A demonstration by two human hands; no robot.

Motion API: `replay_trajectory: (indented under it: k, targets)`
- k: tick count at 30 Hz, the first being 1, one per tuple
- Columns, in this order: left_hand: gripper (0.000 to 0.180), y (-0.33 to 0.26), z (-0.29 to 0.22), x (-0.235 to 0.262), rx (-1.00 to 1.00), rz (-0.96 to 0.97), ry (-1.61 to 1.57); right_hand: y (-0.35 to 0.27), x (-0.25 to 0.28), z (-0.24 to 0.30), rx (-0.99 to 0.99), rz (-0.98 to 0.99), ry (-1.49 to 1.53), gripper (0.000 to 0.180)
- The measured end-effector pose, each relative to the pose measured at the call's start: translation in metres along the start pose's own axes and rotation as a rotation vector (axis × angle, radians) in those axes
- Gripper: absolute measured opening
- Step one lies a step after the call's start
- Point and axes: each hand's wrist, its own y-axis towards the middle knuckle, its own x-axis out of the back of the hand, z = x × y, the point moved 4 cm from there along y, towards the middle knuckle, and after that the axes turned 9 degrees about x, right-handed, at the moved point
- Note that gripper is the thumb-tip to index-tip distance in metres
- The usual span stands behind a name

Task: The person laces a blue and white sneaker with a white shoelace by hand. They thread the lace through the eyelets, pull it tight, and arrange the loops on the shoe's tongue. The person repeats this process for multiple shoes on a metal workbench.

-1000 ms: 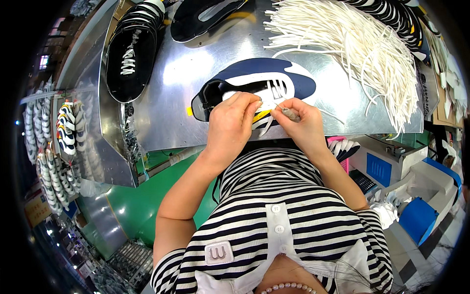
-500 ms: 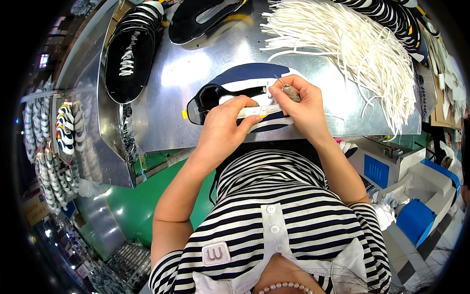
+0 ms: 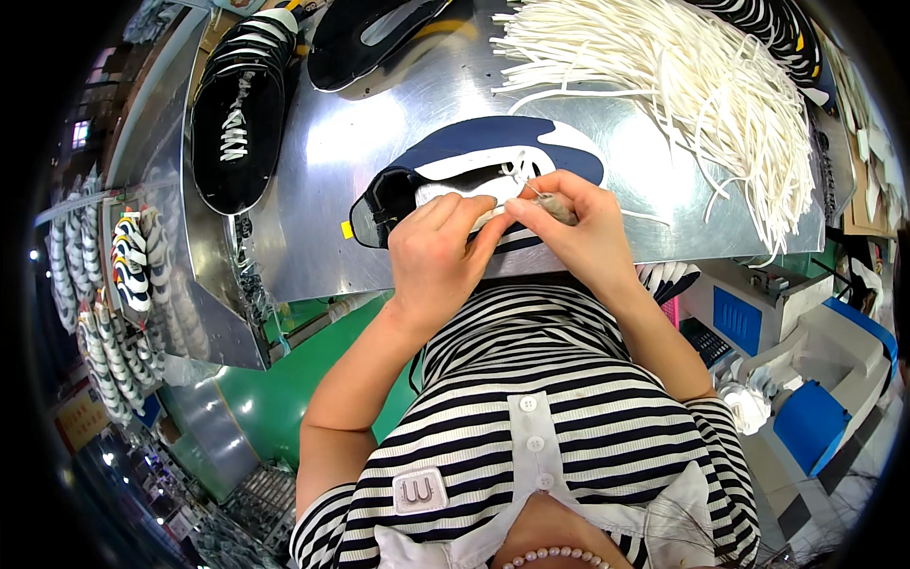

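A navy and white shoe upper (image 3: 455, 144) lies on its side on the metal table, its toe to the right and its dark heel opening to the left. My left hand (image 3: 434, 248) is closed at its near edge, thumb and forefinger pinching the white eyelet strip. My right hand (image 3: 588, 232) is closed round a thin needle-like tool with a wrapped, greyish handle (image 3: 557, 209). The tool's tip meets the eyelet area by a white lace (image 3: 518, 166), between my two hands. My fingers hide just where tip, lace and strip meet.
A big heap of white laces (image 3: 682, 104) covers the table's far right. Stacked dark shoe uppers (image 3: 235, 142) stand at the left, another dark upper (image 3: 365, 43) lies at the back. A white and blue machine (image 3: 806, 379) stands to the right, below the table (image 3: 322, 209).
My right hand has lowered the tool's tip from above the strip into the eyelet area. My left fingers have closed in beside it, and lace now shows crossed at the upper's throat.
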Motion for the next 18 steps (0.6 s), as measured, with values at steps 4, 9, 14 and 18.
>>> replay_trajectory:
  k: [4,9,14,18]
  targets:
    - [0.017,0.001,0.002,0.001,-0.009,0.044,-0.097,0.008,-0.008,-0.013,0.056,-0.015,0.122,0.015]
    - [0.023,0.006,0.02,0.008,0.254,0.273,-0.386,0.005,0.002,-0.006,-0.086,0.113,0.368,0.012]
    - [0.023,0.006,0.012,0.008,0.105,0.268,-0.309,0.007,-0.007,-0.009,-0.095,0.093,0.361,0.011]
    - [0.026,0.004,0.009,0.007,0.195,0.264,-0.212,0.007,-0.008,-0.014,-0.069,0.066,0.331,0.013]
